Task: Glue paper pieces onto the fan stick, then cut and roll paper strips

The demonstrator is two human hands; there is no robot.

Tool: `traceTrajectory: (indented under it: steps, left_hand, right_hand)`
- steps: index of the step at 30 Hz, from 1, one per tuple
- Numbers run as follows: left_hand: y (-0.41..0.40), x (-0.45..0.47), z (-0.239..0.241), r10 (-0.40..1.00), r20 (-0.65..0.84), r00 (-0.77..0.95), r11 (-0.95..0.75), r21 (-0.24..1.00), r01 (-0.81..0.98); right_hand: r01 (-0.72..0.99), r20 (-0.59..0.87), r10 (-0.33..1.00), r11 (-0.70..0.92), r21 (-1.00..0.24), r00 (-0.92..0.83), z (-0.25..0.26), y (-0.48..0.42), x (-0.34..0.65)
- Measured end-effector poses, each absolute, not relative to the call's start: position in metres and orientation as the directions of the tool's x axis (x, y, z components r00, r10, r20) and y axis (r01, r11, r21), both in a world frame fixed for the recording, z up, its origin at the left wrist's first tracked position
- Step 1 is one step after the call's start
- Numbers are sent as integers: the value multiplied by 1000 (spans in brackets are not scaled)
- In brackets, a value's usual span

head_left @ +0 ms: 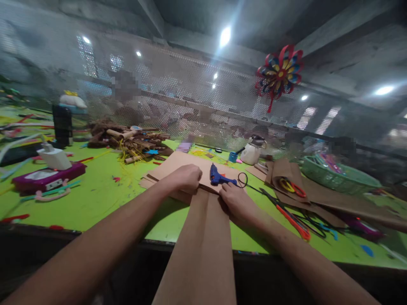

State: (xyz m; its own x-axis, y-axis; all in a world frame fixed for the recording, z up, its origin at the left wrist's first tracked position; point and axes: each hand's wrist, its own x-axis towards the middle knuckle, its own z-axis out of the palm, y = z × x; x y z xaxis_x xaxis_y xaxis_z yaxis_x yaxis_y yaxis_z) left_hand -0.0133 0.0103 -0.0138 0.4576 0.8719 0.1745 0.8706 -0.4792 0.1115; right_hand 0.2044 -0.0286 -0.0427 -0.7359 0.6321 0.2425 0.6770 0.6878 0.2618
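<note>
A long strip of brown kraft paper (203,245) runs from the table down over its front edge toward me. My left hand (187,178) is closed on the strip's far end at its left side. At the right side of that end, my right hand (234,198) pinches the paper, its fingers curled. The far end looks folded or layered between the hands. Beyond them lie stacked brown paper sheets (181,162), with a blue glue gun (219,176) resting on top. The glue gun's black cord trails to the right.
Orange-handled scissors (294,220), brown paper rolls (286,173) and a green basket (340,176) are at right. A white kettle (251,150) stands behind. At left are a purple power strip (51,176) with a white plug and a heap of brown scraps (127,137).
</note>
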Motion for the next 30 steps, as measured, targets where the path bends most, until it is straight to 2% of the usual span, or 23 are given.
traceTrajectory:
  steps: [3, 7, 9, 13, 18, 22, 27, 30]
  left_hand:
    - [19, -17, -8, 885, 273, 378, -440, 225, 869]
    - [20, -14, -4, 846, 432, 313, -443, 243, 863]
    - [17, -10, -7, 855, 369, 365, -475, 271, 837]
    - [14, -9, -11, 857, 129, 499, -509, 363, 781]
    - [11, -17, -10, 836, -52, 546, -401, 621, 673]
    - [11, -21, -14, 771, -84, 631, -336, 788, 516]
    - [15, -25, -22, 780, -107, 616, -244, 855, 457]
    - [17, -27, -22, 788, -109, 605, -251, 842, 479]
  right_hand:
    - [675, 273, 618, 688, 266, -738, -46, -28, 202]
    - [691, 316, 614, 645, 327, -723, -50, -24, 196]
    - [694, 356, 596, 629, 352, -720, -51, -22, 193]
    - [683, 420, 541, 617, 390, -729, -53, -18, 189]
    - [672, 460, 495, 608, 423, -737, -53, -15, 189]
    - [667, 461, 489, 617, 417, -741, -48, -15, 189]
    - [641, 437, 489, 692, 333, -755, -38, -17, 191]
    - [646, 463, 517, 743, 174, -720, -24, -13, 192]
